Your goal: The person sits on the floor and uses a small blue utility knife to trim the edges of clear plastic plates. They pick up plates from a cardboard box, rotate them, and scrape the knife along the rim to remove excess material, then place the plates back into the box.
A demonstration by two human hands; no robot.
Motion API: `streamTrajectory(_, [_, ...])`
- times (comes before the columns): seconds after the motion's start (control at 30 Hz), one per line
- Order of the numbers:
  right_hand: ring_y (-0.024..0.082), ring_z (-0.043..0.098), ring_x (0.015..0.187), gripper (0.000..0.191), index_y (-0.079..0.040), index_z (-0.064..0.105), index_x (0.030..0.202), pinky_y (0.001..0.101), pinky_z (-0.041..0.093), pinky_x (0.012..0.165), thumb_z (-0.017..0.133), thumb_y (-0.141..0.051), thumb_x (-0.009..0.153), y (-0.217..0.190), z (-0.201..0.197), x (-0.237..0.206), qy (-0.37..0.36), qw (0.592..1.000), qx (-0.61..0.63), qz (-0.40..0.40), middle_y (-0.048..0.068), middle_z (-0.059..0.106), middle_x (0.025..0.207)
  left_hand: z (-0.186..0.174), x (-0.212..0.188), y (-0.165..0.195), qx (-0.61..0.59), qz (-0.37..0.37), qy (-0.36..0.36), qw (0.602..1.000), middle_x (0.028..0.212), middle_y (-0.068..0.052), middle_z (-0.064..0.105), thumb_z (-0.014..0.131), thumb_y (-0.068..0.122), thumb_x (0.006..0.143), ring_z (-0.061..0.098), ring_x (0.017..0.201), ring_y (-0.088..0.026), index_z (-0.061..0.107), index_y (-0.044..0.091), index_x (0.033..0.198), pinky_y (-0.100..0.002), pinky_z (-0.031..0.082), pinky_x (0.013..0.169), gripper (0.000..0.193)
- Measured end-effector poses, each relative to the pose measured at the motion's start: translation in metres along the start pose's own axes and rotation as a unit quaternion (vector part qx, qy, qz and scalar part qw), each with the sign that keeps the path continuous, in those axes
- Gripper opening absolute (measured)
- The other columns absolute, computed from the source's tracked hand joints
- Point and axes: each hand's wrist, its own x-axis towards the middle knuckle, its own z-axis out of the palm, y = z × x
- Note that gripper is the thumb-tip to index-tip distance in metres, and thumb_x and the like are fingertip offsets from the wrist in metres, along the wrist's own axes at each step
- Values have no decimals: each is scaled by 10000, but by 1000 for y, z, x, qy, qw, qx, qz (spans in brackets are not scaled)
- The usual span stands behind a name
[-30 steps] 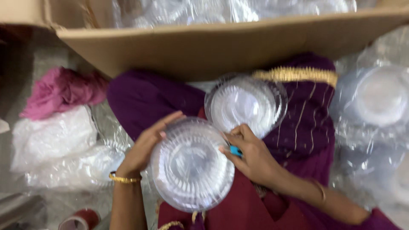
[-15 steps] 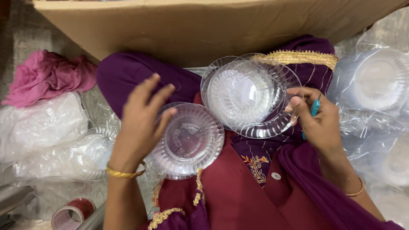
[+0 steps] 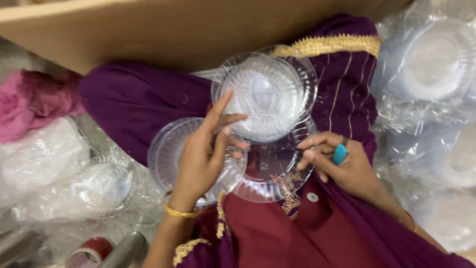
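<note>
The left hand (image 3: 206, 151) lies flat, fingers spread wide and loosely fanned, over a round clear ribbed plastic plate (image 3: 171, 149) in the person's lap; its index finger points toward one o'clock and touches the rim of a clear fluted plastic bowl (image 3: 263, 97) sitting just above. Beneath that bowl, toward five o'clock, a second flat clear plate with radial grooves (image 3: 272, 173) rests on the smooth maroon cloth (image 3: 277, 233). The right hand (image 3: 342, 166), wearing a turquoise stone ring (image 3: 340, 154), has its fingers curled narrow, pinching the edge of this lower plate at its three o'clock side. Draped purple fabric with gold trim (image 3: 139, 99) surrounds the plates. At twelve o'clock stands a brown cardboard box wall (image 3: 148, 30). Crinkled clear plastic wrapping holding more bowls (image 3: 431, 64) lies at two o'clock; a pink cloth bundle (image 3: 34, 99) sits at nine o'clock.
</note>
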Motion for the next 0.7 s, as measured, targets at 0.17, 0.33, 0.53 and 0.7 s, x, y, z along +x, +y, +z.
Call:
streamTrajectory(0.17, [143, 684, 1011, 392, -2, 464, 1386, 288, 535, 871, 527, -136, 1022, 5, -16, -17, -107, 984, 4, -144, 122, 737, 1086, -17, -12, 1, 31, -83, -73, 993, 1099, -156, 702, 446, -51, 972, 768, 680, -128, 547, 118, 1490, -253, 664, 646, 554])
streamTrajectory(0.33, [97, 562, 829, 354, -39, 497, 1384, 267, 492, 807, 476, -260, 1107, 19, -27, -32, -115, 982, -39, -147, 20, 636, 998, -6, -20, 17, 65, -130, -84, 986, 844, -82, 797, 511, 170, 1014, 756, 592, -112, 569, 129, 1391, -260, 601, 537, 383])
streamTrajectory(0.53, [50, 401, 584, 798, -73, 506, 1078, 215, 338, 533, 837, -650, 636, 32, -40, -22, -175, 942, -148, -246, -36, 498, 818, 5, -23, 41, 88, -159, -59, 982, 761, -29, 808, 492, 201, 1005, 774, 548, -111, 584, 159, 1392, -256, 617, 519, 400])
streamTrajectory(0.7, [67, 423, 590, 862, -113, 431, 921, 244, 348, 521, 886, -701, 485, 22, -38, -1, -222, 938, -140, -226, -51, 446, 748, 8, -22, 46, 104, -162, -66, 979, 730, -12, 804, 511, 202, 994, 773, 525, -110, 601, 148, 1334, -263, 607, 512, 356])
